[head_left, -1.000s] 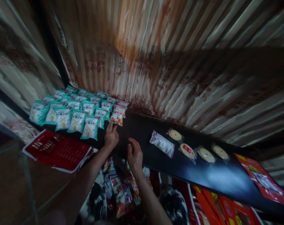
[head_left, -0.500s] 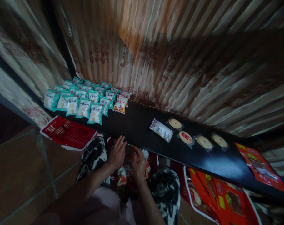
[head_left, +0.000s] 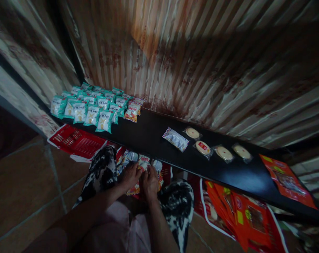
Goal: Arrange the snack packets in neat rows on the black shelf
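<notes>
Both my hands are down in a heap of small snack packets (head_left: pixel 142 162) between my knees, below the front edge of a long black shelf (head_left: pixel 154 135). My left hand (head_left: pixel 130 175) rests with curled fingers on the packets. Close beside it, my right hand (head_left: pixel 150 181) is closed over one of them; which one I cannot make out. On the shelf's left end lie rows of teal snack packets (head_left: pixel 92 105), with an orange-and-white packet (head_left: pixel 131 113) at their right edge.
Mid-shelf lie a white striped-edge packet (head_left: pixel 175 139) and several wrapped round cakes (head_left: pixel 214 149); an orange bag (head_left: pixel 287 180) is at the right end. A red basket (head_left: pixel 76 142) sits on the tiled floor at left, orange bags (head_left: pixel 240 214) at right. Corrugated metal walls stand behind.
Both hands have left the shelf's edge and dropped into the packet heap between my knees. The view has pulled back and tilted down.
</notes>
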Tool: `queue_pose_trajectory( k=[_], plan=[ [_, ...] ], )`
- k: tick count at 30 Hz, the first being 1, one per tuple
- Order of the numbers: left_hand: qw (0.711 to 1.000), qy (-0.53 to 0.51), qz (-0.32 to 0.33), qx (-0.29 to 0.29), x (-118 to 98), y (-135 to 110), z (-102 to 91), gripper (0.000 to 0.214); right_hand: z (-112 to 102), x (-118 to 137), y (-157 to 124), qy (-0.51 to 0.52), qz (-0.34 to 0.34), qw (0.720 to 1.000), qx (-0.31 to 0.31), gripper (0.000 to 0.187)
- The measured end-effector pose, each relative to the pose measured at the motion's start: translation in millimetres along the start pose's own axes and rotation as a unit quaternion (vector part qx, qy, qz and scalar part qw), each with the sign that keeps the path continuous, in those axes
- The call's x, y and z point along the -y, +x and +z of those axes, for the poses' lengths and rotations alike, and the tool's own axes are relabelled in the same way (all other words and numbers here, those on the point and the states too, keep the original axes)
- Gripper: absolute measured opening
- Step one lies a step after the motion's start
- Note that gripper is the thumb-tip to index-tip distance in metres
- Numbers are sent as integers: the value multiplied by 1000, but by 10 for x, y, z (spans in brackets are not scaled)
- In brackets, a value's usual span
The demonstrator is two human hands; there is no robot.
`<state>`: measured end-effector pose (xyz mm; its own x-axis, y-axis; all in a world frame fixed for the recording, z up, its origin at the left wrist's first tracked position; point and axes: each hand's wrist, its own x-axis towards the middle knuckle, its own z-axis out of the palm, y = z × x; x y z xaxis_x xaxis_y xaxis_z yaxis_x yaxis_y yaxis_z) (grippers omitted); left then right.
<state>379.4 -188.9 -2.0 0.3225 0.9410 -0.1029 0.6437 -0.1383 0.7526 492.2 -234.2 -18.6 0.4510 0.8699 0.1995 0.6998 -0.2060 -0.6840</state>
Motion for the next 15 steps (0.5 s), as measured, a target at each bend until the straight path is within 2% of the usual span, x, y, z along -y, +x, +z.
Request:
queue_pose_trajectory(
  k=[3,8,15],
  plan=[
    [999,-25,-22,-16,-24,22,6,39,-15,4,9,20,-7,1000,3,42],
    [991,-96,-77,-49,-26,53,19,37,-104,56,7,110,-19,993,24,37],
    [964,-191,-161,-92,-47,55,2,43,-194,130,-19,248,89,964,23,35]
  ],
)
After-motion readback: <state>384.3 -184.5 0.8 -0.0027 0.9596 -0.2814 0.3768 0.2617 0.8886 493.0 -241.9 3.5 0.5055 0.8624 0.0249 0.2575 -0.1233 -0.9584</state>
